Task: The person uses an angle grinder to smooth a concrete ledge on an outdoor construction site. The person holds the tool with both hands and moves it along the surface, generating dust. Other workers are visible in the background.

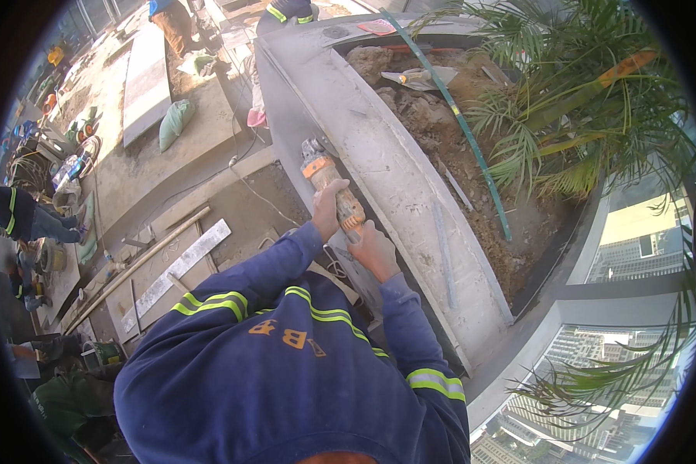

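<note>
Both of my hands are closed on an orange, dust-covered angle grinder (348, 207). My left hand (327, 207) wraps its body, while my right hand (375, 251) grips the rear end. The grinder's metal head points away from me, close to the side face of a grey curved planter wall (406, 170). Whether the disc touches the wall, I cannot tell. A thin pale cord (255, 192) runs over the ground left of the tool. Dark blue sleeves with reflective yellow bands cover both my arms.
Soil fills the planter, with a long green strip (456, 108) across it, a trowel (417, 77) and palm fronds (595, 100). Left lie a speckled white board (174, 274), a long wooden pole (139, 267) and a green sack (176, 124). Other people work at the left and far side.
</note>
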`<state>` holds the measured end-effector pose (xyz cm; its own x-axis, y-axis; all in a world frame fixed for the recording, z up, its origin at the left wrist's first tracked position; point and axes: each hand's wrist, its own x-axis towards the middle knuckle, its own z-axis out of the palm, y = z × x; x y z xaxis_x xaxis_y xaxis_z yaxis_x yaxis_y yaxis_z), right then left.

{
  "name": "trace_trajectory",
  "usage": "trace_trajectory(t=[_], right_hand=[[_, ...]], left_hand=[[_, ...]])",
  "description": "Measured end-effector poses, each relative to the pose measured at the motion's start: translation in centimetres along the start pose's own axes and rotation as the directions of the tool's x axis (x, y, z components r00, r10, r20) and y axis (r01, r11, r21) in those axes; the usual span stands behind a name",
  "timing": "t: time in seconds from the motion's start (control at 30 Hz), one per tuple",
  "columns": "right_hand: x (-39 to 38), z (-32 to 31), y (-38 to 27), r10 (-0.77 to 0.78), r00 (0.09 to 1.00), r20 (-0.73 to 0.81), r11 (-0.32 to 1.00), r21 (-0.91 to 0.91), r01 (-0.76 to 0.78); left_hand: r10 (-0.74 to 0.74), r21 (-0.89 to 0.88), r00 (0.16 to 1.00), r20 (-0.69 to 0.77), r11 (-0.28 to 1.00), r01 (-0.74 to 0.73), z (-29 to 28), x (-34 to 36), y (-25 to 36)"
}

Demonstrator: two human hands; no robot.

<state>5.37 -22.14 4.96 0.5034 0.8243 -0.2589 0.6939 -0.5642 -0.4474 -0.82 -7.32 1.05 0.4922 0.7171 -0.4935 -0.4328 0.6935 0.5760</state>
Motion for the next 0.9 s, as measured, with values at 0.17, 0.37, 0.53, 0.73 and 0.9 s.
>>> trace_trajectory(t=[0.17,0.37,0.53,0.73,0.9], right_hand=[[0.0,0.0,0.2,-0.012,1.000,-0.004,0.999,0.049,0.012],[1.8,0.9,0.5,-0.012,1.000,-0.003,0.998,0.060,0.012],[2.4,1.1,0.4,0.003,1.000,0.004,0.999,0.044,-0.003],[0.4,0.0,-0.1,0.010,1.000,0.007,1.000,0.025,-0.011],[-0.2,0.0,0.0,0.009,1.000,-0.010,1.000,0.017,-0.009]], left_hand=[[0.018,0.012,1.000,-0.025,1.000,-0.018,0.7,-0.6,0.1],[0.012,0.012,1.000,-0.004,1.000,-0.012,1.0,0.1,0.8],[0.005,0.008,1.000,-0.007,1.000,-0.005,0.3,1.7,0.4],[-0.012,0.016,1.000,0.000,1.000,0.012,-0.2,0.6,-0.1],[0.013,-0.007,1.000,-0.011,1.000,-0.013,-0.1,0.3,-0.6]])
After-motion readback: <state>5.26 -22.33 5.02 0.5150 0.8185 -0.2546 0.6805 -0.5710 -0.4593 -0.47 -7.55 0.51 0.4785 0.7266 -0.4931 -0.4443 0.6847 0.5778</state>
